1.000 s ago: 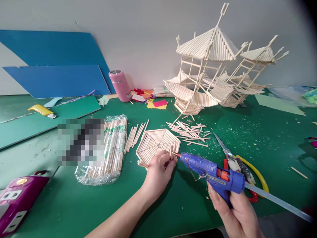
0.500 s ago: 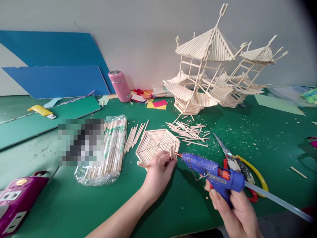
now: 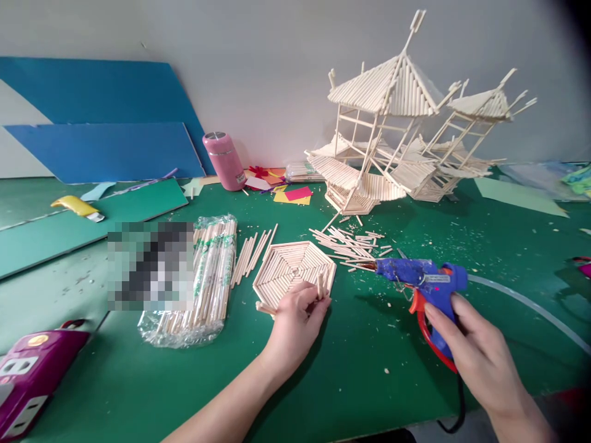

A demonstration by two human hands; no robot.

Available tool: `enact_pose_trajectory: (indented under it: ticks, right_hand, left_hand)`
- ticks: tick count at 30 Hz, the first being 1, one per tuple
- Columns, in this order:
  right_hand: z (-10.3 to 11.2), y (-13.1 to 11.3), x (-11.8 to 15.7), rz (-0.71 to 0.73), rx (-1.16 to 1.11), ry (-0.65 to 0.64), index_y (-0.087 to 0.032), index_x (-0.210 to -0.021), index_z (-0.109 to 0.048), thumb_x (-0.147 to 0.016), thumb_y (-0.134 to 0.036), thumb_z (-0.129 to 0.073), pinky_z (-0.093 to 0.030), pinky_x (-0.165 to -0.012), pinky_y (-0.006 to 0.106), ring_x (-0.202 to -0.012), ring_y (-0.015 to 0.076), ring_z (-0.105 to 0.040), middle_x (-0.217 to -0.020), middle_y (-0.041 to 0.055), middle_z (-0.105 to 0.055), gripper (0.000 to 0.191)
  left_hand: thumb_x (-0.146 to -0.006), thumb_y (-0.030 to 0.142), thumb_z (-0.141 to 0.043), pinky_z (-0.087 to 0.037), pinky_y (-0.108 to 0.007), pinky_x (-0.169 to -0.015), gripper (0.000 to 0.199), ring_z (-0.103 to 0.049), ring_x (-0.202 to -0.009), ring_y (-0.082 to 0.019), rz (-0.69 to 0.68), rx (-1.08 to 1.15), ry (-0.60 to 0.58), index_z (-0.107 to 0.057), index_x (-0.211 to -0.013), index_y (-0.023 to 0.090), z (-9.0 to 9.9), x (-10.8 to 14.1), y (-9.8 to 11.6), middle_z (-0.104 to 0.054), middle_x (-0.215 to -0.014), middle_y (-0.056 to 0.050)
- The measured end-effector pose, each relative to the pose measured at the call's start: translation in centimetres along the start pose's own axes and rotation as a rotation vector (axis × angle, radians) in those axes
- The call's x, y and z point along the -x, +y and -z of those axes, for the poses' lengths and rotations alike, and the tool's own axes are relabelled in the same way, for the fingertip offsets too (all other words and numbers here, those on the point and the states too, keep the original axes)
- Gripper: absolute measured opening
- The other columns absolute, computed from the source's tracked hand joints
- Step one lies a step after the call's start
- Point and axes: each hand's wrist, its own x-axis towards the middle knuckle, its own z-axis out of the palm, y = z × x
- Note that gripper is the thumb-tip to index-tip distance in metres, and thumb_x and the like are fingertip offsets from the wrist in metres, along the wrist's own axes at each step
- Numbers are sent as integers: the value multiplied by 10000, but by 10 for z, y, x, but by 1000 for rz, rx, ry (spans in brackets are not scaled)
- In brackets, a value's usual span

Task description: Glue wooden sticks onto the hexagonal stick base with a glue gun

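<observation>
An octagonal panel of wooden sticks [image 3: 289, 264] lies on the green table, with short upright sticks [image 3: 322, 284] near its right edge. My left hand [image 3: 295, 320] is closed at the panel's near edge, thumb and fingers pinching beside the upright sticks; what lies between the fingertips is hidden. My right hand [image 3: 475, 344] is wrapped round the handle of a blue glue gun [image 3: 415, 274]. The gun's nozzle points left, apart from the panel, near the loose sticks [image 3: 348, 246]. A long clear glue stick trails from its back.
Stick-built pavilions [image 3: 383, 123] stand at the back right. A bag of sticks [image 3: 212, 277] lies left of the panel. Scissors partly show behind the glue gun. A pink bottle [image 3: 225, 161], a yellow cutter [image 3: 77, 207] and a magenta power strip [image 3: 41, 375] are farther left.
My right hand has moved the glue gun right and up, away from the upright sticks, and turned it more level. My left hand has stayed in place.
</observation>
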Motion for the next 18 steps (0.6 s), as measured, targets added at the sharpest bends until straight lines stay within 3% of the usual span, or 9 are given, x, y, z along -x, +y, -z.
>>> enact_pose_trajectory:
  ticks: [5, 9, 12, 16, 18]
  right_hand:
    - [11, 18, -28, -32, 415, 88, -191, -882, -623, -722, -541, -511, -454, -492, 266, -528, 188, -613, -686, 43, -679, 401]
    - [13, 28, -38, -20, 553, 124, -204, -885, -617, -699, -525, -535, -442, -470, 285, -473, 178, -583, -688, 37, -671, 380]
    - [13, 24, -40, 68, 607, 163, -195, -911, -610, -716, -493, -533, -436, -475, 301, -498, 173, -566, -820, 66, -655, 364]
    - [-3, -4, -34, 295, 435, 338, -183, -945, -606, -765, -375, -553, -455, -642, 327, -780, 224, -572, -898, 84, -606, 269]
    - [-19, -25, -27, 392, 181, 183, -201, -922, -608, -807, -290, -536, -454, -646, 284, -736, 173, -560, -872, 56, -603, 163]
  left_hand:
    - [-816, 173, -493, -402, -277, -596, 199, -507, -655, -166, 0, -10, -2, -601, -653, 136, 0, 0, 0, -540, -670, -47]
    - [-817, 166, -491, -398, -273, -597, 185, -504, -655, -163, -2, -5, -3, -604, -673, 137, 0, 0, -1, -540, -674, -44]
    - [-816, 169, -492, -396, -273, -595, 191, -504, -654, -162, -5, 3, 1, -600, -663, 134, 0, 0, -1, -540, -674, -46]
    - [-814, 170, -494, -390, -271, -593, 195, -502, -652, -160, -1, 6, -6, -597, -653, 132, 1, 0, 0, -533, -665, -43]
    - [-814, 172, -494, -387, -270, -598, 191, -501, -656, -159, -4, 0, -7, -594, -656, 133, 1, -1, 1, -527, -661, -39]
